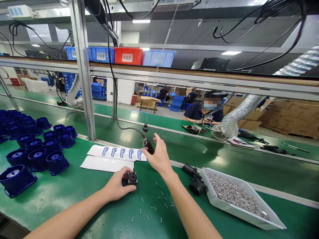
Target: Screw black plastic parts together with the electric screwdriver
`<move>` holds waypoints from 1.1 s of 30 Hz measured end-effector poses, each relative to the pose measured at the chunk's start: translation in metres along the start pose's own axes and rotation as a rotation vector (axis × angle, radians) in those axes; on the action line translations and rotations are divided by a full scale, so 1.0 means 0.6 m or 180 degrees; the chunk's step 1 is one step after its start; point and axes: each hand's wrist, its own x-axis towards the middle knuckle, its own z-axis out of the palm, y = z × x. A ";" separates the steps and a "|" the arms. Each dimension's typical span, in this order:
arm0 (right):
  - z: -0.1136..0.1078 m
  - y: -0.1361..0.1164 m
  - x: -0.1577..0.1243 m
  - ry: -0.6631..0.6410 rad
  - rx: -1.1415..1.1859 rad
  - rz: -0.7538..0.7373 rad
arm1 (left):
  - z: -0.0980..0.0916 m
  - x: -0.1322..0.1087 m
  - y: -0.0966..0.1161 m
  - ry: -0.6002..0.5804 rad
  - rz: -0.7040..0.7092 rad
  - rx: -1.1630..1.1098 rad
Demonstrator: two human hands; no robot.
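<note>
My left hand grips a small black plastic fitting just above the green bench, thumb and fingers around its sides. Farther up, my right hand is raised with its fingers apart. Between its thumb and fingers shows a black tool hanging from a cord, which looks like an electric screwdriver; whether the hand touches it I cannot tell. Its lower end is hidden behind the hand. Several loose metal pins lie scattered on the bench between my forearms.
To the right, a white tray holds many small metal pins, with black plastic fittings beside it. Sheets of blue-white labels lie behind my left hand. Several dark blue cups stand left of a metal post. Across sits a co-worker.
</note>
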 end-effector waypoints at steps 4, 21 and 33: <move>-0.027 -0.059 -0.014 -0.1002 -0.0067 -0.0785 | -0.001 0.001 -0.006 -0.0012 0.0047 -0.0070; -0.062 -0.073 -0.004 -0.2154 0.0560 -0.0796 | 0.004 0.002 -0.017 0.0100 0.0046 0.0057; -0.085 -0.060 0.005 -0.2330 0.0649 -0.0528 | -0.003 -0.001 -0.022 0.0009 0.0152 0.0210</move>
